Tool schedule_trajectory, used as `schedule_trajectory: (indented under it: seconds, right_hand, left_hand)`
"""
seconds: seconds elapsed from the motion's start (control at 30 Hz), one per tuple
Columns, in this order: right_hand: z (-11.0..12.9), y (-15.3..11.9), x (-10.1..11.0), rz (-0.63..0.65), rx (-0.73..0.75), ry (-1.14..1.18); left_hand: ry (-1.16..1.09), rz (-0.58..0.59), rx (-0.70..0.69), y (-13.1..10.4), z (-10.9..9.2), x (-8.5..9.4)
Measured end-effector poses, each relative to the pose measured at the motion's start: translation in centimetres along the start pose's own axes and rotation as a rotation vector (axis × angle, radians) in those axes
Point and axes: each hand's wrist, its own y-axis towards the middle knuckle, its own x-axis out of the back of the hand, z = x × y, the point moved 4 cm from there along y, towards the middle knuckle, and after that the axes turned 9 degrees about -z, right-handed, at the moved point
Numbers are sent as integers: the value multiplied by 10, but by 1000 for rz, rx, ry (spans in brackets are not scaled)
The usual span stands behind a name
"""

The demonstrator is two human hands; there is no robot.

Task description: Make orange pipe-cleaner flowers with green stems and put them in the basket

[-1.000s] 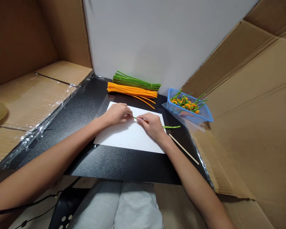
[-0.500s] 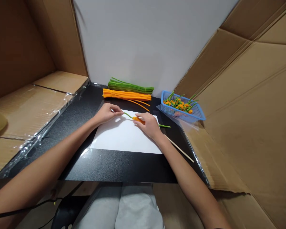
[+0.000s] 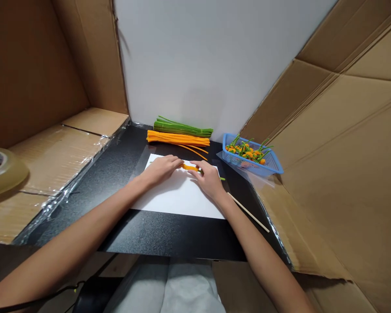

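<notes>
Pale grey trousers (image 3: 164,289) show in the foreground, on the near side of a white sheet (image 3: 179,200) lying on a black worktop (image 3: 143,234). A thin pale stick (image 3: 248,212) rests just right of the sheet's near corner; well to its left, a roll of translucent yellowish tape (image 3: 14,176) lies on cardboard.

Over the sheet's far half, a person grips a fuzzy orange piece (image 3: 189,167) — left hand (image 3: 163,168) with fingers together, clamped on one end, right hand (image 3: 209,176) pinching the other between thumb and fingers. A green stem end (image 3: 223,178) pokes out past the sheet's right edge; the right hand hides whether it joins the orange piece.

Beyond the sheet's far right corner, a blue basket (image 3: 270,170) holds orange-and-green pieces (image 3: 249,154). Behind the sheet lies an orange bundle (image 3: 179,138), two strands straying toward the paper — and, farther back, a green bundle (image 3: 182,127) before a plain pale wall (image 3: 215,56).
</notes>
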Motion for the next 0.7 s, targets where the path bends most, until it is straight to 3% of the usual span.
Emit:
schedule_trajectory:
  seconds: [0.13,0.27,0.4,0.7]
  right_hand:
    - [-9,2,3,31,-15,30]
    - [1,-2,-8,82,-4,86]
    - [7,-4,-12,167,-5,112]
    - [-6,2,0,373,-81,148]
  left_hand:
    - [-7,22,51,-7,20,4]
    - [-45,22,-63,-5,-1,-3]
    - [-44,126,-96,-1,-21,-15]
    - [76,200,-174,-1,-16,-9]
